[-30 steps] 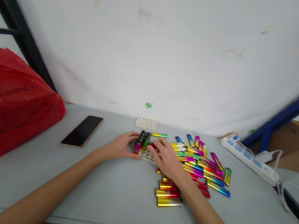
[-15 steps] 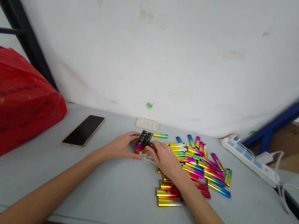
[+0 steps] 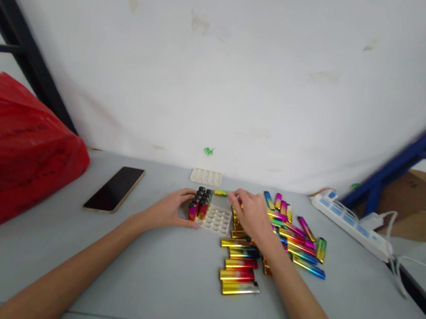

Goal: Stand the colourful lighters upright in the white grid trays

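Colourful metallic lighters (image 3: 202,211) with dark tops stand upright in two rows in the left part of a white holed tray (image 3: 219,220). My left hand (image 3: 171,209) curves around the tray's left end, thumb along the front edge and fingers behind at the lighters. The tray's right part shows bare holes. My right hand (image 3: 250,214) is over the left side of a heap of lighters (image 3: 297,240), fingers bent and a little apart, with nothing visible in them. A single yellow-green lighter (image 3: 220,193) lies behind the tray, just left of my right fingertips.
A second white holed tray (image 3: 205,176) lies by the wall. A phone (image 3: 114,189) and a red plastic bag (image 3: 11,157) are on the left. On the right lies a power strip (image 3: 349,226) with white cables, near cardboard (image 3: 414,206) beyond the blue frame.
My right hand has moved right and slightly back, off the upright lighters to the heap, uncovering the tray's bare holes. My left hand stays at the tray's left end.
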### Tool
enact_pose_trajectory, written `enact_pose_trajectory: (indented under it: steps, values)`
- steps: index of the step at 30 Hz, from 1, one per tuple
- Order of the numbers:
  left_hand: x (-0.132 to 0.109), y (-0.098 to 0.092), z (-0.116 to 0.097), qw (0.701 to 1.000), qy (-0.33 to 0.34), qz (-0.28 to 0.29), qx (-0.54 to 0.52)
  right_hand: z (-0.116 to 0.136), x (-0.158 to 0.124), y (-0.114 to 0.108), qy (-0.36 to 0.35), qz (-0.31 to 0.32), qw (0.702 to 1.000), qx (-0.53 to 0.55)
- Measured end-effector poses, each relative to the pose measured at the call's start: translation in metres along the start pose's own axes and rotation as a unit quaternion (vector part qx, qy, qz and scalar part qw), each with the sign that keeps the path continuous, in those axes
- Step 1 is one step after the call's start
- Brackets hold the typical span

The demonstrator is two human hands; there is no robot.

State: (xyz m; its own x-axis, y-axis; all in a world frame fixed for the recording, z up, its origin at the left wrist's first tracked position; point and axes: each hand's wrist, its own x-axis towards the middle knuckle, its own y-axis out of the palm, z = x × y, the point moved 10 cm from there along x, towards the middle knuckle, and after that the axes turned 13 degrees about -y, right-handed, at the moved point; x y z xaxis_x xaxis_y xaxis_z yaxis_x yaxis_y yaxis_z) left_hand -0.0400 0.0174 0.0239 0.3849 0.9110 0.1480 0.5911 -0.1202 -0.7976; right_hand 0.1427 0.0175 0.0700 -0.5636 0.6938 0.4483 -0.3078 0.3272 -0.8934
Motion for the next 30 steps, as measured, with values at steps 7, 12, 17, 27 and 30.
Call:
enact_pose_trajectory:
  steps: [7,12,17,27,30]
  values:
    - [0.0,-0.003,0.0,1.0,-0.004,-0.007,-0.014,-0.133,-0.043,0.004,0.225,0.084,0.963,-0.12]
    - [0.0,-0.003,-0.003,1.0,-0.004,-0.007,-0.008,-0.15,-0.051,0.021,0.258,0.114,0.955,-0.089]
    - [0.0,-0.002,0.001,1.0,-0.008,-0.006,-0.014,-0.14,-0.036,0.015,0.198,0.03,0.98,-0.011]
    - [-0.001,-0.002,-0.002,1.0,-0.002,-0.001,-0.015,-0.082,-0.027,0.006,0.149,-0.126,0.932,0.305]
    - [-0.001,-0.003,-0.001,1.0,-0.003,-0.005,-0.015,-0.067,-0.023,0.008,0.147,-0.137,0.914,0.353]
